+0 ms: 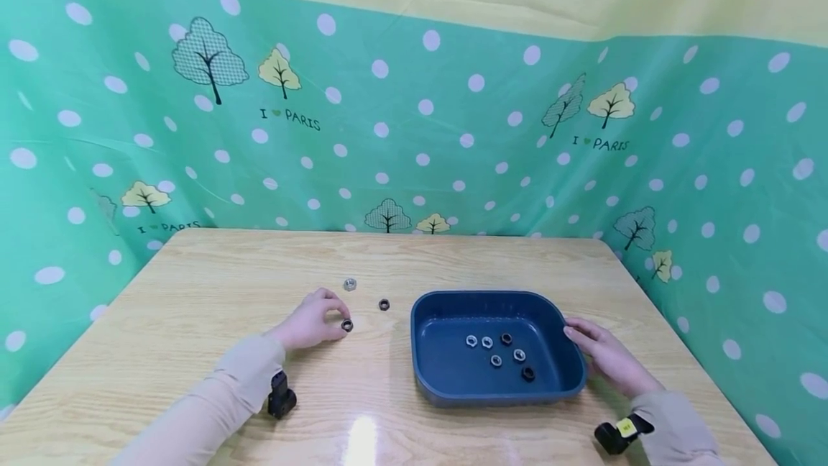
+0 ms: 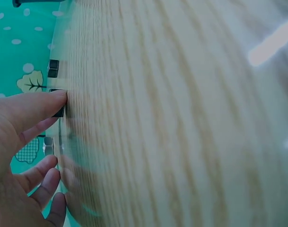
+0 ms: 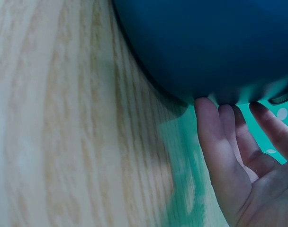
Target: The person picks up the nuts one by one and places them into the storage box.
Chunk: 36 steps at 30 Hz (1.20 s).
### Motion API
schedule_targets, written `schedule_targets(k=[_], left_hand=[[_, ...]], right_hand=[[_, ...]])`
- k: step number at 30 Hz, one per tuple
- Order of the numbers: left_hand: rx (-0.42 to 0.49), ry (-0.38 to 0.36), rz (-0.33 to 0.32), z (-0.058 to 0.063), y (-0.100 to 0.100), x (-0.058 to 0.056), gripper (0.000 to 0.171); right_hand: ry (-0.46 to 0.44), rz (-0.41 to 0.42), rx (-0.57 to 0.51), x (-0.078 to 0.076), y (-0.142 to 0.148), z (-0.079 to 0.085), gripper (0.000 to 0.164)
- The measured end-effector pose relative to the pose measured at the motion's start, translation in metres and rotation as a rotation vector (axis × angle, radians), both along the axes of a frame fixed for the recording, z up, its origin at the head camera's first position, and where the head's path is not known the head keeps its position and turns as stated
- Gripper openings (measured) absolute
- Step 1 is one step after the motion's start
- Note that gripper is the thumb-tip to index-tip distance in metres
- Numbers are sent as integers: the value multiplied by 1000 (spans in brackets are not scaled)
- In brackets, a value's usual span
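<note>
My left hand [image 1: 315,318] pinches a black hex nut [image 1: 347,325] between thumb and forefinger, low over the wooden table. In the left wrist view the thumb covers much of this nut [image 2: 59,112], and the other fingers spread loosely beside it. Just beyond that hand lie a silver nut [image 1: 350,284] and another black nut [image 1: 384,304]. My right hand [image 1: 608,358] holds the right side of a dark blue rectangular tub [image 1: 446,387], its fingertips [image 3: 206,101] against the outer wall and the thumb at the rim. Several silver and black nuts [image 1: 487,342] lie scattered on the tub's floor.
The wooden table [image 1: 194,272] backs onto a green polka-dot curtain [image 1: 401,106], which also hangs along both sides. Black wrist cameras sit on both sleeves; the left one [image 1: 281,395] is close above the tabletop.
</note>
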<state>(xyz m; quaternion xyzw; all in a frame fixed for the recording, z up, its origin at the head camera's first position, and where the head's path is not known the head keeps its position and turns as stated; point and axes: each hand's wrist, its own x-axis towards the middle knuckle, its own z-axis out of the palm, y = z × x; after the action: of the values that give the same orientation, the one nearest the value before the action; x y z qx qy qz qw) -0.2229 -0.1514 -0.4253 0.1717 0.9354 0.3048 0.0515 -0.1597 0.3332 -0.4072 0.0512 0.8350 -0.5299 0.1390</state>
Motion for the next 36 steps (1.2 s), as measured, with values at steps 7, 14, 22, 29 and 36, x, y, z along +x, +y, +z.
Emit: schedule_targets(k=[7, 14, 22, 29, 36], left_hand=[[14, 4, 8, -3, 0, 3, 15], [33, 36, 6, -3, 0, 0, 13], [28, 5, 21, -3, 0, 0, 13], [37, 21, 2, -4, -2, -1, 11], [31, 18, -5, -4, -1, -1, 11]], right_hand=[[-6, 3, 7, 3, 0, 1, 63], [-1, -7, -2, 2, 1, 3, 62], [0, -16, -13, 1, 0, 2, 60], [-12, -21, 5, 1, -2, 2, 62], [-27, -15, 5, 0, -2, 1, 63]])
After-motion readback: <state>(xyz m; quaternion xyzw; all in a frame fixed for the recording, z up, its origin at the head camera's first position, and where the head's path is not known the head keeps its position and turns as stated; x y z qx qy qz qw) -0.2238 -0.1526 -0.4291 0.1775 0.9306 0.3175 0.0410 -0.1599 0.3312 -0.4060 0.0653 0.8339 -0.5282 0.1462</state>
